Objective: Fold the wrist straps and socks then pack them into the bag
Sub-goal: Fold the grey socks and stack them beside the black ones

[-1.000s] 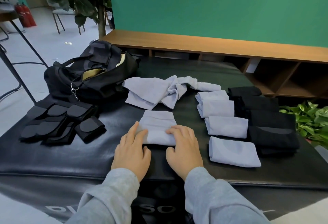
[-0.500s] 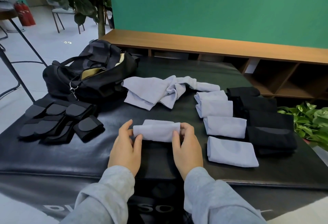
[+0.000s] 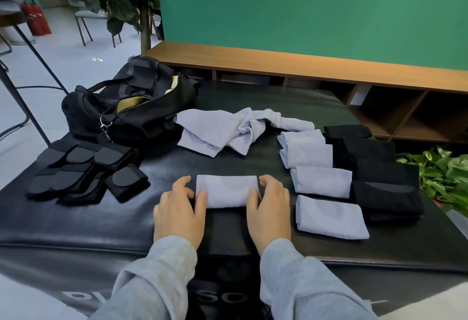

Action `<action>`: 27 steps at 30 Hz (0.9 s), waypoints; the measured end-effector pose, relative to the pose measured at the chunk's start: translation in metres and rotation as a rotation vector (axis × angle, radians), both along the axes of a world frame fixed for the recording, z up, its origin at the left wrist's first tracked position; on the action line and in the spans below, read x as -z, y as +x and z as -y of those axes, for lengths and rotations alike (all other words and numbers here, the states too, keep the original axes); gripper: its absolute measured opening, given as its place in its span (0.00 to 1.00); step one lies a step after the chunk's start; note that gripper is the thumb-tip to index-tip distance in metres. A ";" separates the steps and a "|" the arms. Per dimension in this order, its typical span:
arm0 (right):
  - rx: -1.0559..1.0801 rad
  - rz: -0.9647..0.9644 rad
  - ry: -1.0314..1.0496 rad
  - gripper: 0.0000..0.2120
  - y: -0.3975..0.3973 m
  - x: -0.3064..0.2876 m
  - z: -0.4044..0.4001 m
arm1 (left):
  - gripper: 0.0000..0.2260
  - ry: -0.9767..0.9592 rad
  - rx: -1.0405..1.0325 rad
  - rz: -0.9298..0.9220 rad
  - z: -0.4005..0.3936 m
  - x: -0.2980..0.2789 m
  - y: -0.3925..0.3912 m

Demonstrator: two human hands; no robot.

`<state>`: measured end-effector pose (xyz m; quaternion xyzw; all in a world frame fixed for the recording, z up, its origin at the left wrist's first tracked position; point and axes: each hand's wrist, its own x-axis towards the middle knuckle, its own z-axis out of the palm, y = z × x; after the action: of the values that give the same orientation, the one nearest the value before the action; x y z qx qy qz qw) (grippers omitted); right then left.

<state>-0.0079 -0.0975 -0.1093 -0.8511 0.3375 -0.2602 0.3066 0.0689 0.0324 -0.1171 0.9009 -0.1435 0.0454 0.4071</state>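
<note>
**Folded sock bracketed at both ends, long axis left to right**

Nearest, grey sleeves are cut off by the lower edge. The folded light-blue sock (image 3: 227,191) lies just beyond the hands on the black mat (image 3: 76,221), its long axis running left to right. Its left end is pinched by the left hand (image 3: 178,212) and its right end by the right hand (image 3: 270,214), fingers curled narrowly at each end; neither hand is judged nearer. How far the fingertips reach under the fabric cannot be made out.

To the right, a row of folded blue socks (image 3: 321,183) runs near to far, with folded black socks (image 3: 382,175) beside it. To the left lie the black wrist straps (image 3: 83,175). Farther off, a heap of unfolded blue socks (image 3: 235,132) is seen, and at far left the open black bag (image 3: 126,112), whose interior is largely hidden
</note>
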 end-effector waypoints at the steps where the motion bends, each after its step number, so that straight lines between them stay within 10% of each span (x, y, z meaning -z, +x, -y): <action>1: 0.014 -0.013 0.023 0.16 -0.001 -0.001 0.000 | 0.20 0.034 -0.008 0.018 0.001 -0.001 0.000; 10: -0.090 -0.183 0.098 0.26 -0.007 -0.014 -0.008 | 0.18 0.053 0.037 -0.053 0.001 -0.004 0.006; 27: -0.102 0.203 0.346 0.23 -0.055 -0.043 -0.002 | 0.14 -0.460 0.254 -0.202 0.029 -0.041 -0.030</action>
<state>-0.0632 -0.0958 -0.0662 -0.7712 0.3012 -0.2669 0.4933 0.0389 0.0035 -0.0765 0.7598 -0.1997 -0.0647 0.6154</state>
